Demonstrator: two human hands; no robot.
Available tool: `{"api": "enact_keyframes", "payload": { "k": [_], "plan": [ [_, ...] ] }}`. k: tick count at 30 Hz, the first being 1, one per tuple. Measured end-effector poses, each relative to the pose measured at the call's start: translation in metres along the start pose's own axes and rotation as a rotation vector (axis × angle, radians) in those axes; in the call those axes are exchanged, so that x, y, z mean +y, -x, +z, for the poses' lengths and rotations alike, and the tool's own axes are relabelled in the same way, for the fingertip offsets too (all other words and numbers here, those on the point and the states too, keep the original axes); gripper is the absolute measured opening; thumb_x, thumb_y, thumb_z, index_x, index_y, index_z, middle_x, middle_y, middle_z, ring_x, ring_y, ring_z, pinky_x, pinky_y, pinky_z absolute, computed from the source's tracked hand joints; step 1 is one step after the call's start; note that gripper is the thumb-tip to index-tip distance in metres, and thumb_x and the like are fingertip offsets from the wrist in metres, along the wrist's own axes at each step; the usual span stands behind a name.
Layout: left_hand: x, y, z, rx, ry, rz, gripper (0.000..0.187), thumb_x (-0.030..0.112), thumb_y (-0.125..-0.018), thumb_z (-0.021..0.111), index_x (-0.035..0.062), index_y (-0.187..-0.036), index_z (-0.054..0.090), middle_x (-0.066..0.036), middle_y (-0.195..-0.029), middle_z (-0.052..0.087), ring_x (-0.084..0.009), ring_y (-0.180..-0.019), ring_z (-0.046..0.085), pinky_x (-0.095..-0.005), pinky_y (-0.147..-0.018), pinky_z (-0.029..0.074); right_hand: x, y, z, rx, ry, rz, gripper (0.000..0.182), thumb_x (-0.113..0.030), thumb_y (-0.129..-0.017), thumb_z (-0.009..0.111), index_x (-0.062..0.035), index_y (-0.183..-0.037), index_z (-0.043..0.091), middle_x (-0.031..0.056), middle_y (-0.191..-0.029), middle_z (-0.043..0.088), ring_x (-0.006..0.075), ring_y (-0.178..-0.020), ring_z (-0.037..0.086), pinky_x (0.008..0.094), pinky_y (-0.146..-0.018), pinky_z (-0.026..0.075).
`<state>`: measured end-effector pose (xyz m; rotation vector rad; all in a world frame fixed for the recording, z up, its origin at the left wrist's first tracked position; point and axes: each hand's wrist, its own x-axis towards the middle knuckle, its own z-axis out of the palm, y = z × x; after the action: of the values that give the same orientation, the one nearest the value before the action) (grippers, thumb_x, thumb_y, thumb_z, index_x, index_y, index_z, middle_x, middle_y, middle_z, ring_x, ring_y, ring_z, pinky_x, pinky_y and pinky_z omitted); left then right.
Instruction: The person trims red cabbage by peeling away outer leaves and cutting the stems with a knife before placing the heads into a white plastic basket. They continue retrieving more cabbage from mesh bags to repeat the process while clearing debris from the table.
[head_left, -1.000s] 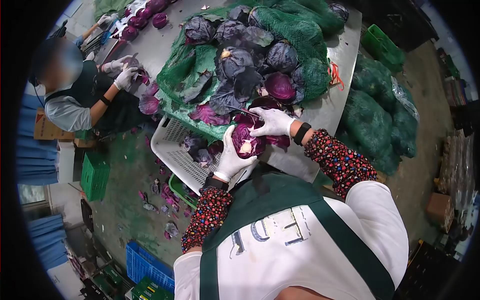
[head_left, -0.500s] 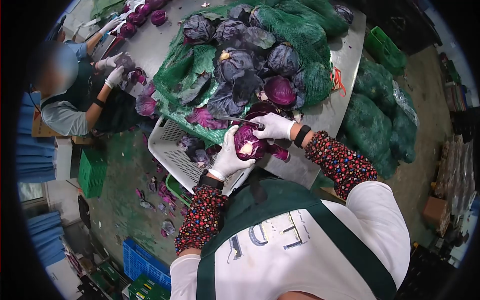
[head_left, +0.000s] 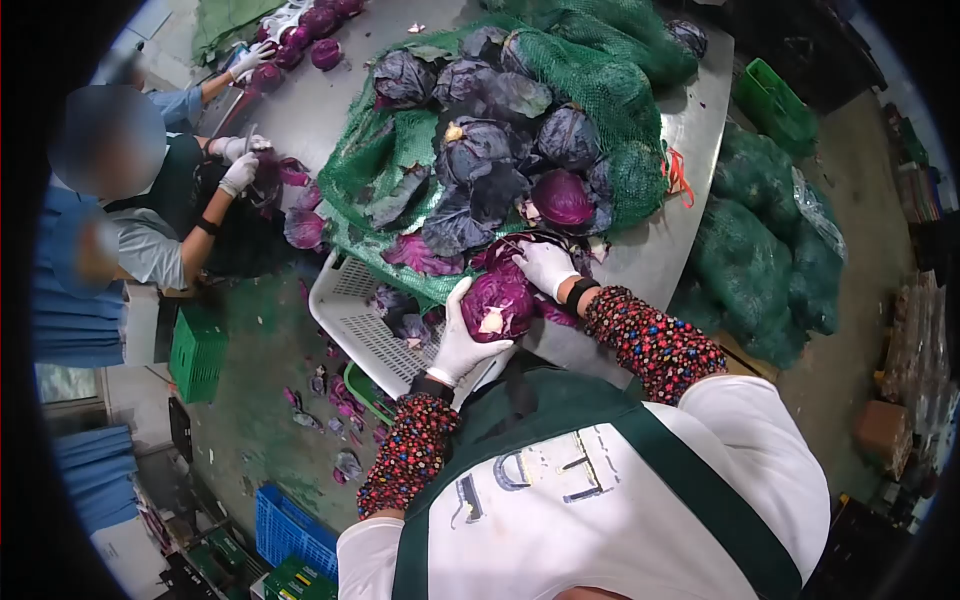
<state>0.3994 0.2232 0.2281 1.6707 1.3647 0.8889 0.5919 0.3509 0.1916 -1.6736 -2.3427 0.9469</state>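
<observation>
Far left of the fingers, a co-worker (head_left: 160,235) stands by the same desk (head_left: 640,243); those gloved hands seem too distant to bump anything here. On the floor left of and below the left fingers lie leaf scraps (head_left: 347,464), and a foot could slip on them.

The basket (head_left: 365,343) sits just left of and below the left fingers, with leaves in it. The left fingers (head_left: 459,298) are spread around the near left side of the purple cabbage (head_left: 507,299), thumb low by its pale stump. Its skin looks smooth and the gloves thin, so if this one-sided hold loosened, the cabbage could roll off the desk's edge or into the basket.

The right fingers (head_left: 528,261) are bent in against dark leaves right behind the cabbage; how tightly they close, and on what, I cannot tell. A hard tug there could twist the cabbage out of the left fingers or tear a leaf short.

Beyond both, the green mesh (head_left: 352,180) lies under piled cabbages (head_left: 476,150); snagged by a cuff, it might drag some down.
</observation>
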Motion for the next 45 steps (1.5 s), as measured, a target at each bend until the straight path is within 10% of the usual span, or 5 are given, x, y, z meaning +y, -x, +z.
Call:
{"api": "enact_keyframes", "payload": {
  "k": [8,11,15,19,45],
  "plan": [
    [-0.040,0.019,0.022,0.387,0.339,-0.357,0.104,0.018,-0.080,0.076,0.0090,-0.150,0.000,-0.019,-0.139,0.034,-0.0258,-0.124,0.043,-0.0381,-0.103,0.039,-0.039,0.071,-0.026,0.427,-0.169,-0.210,0.042,-0.035,-0.091,0.056,-0.0087,-0.123,0.050,0.0169,-0.106,0.061,0.0367,-0.080,0.065,0.0437,-0.067,0.053],
    [0.044,0.018,0.013,0.055,0.726,-0.637,0.104,0.019,-0.080,0.076,0.0165,-0.151,0.001,-0.018,-0.144,0.031,-0.0258,-0.125,0.043,-0.0392,-0.099,0.043,-0.031,0.097,-0.003,0.376,-0.233,-0.207,0.040,-0.037,-0.093,0.052,-0.0081,-0.121,0.052,0.0210,-0.108,0.061,0.0370,-0.091,0.063,0.0429,-0.078,0.051],
    [0.042,0.009,0.017,0.131,-0.517,0.031,0.113,0.020,-0.054,0.087,0.0076,-0.146,0.022,-0.022,-0.140,0.034,-0.0405,-0.131,0.034,-0.0454,-0.109,0.031,0.002,0.092,0.001,0.374,-0.402,-0.131,0.047,-0.045,-0.094,0.048,-0.0072,-0.121,0.051,0.0216,-0.108,0.063,0.0378,-0.101,0.060,0.0463,-0.087,0.046],
    [0.036,-0.037,0.021,-0.106,-0.482,0.302,0.105,0.024,-0.049,0.089,0.0086,-0.139,0.037,-0.013,-0.143,0.033,-0.0401,-0.132,0.030,-0.0482,-0.110,0.030,0.006,0.094,-0.008,0.285,-0.306,0.053,0.045,-0.044,-0.094,0.048,-0.0078,-0.121,0.050,0.0226,-0.101,0.065,0.0409,-0.092,0.062,0.0489,-0.080,0.048],
    [0.058,-0.115,0.060,-0.440,-0.603,0.223,0.111,0.052,-0.049,0.083,-0.0062,-0.133,0.038,-0.022,-0.129,0.046,-0.0372,-0.117,0.046,-0.0423,-0.099,0.039,0.015,0.170,0.035,0.566,0.071,0.230,0.018,-0.023,-0.090,0.056,-0.0067,-0.094,0.048,0.0137,-0.065,0.062,0.0346,-0.057,0.063,0.0457,-0.050,0.050]
  ]
}}
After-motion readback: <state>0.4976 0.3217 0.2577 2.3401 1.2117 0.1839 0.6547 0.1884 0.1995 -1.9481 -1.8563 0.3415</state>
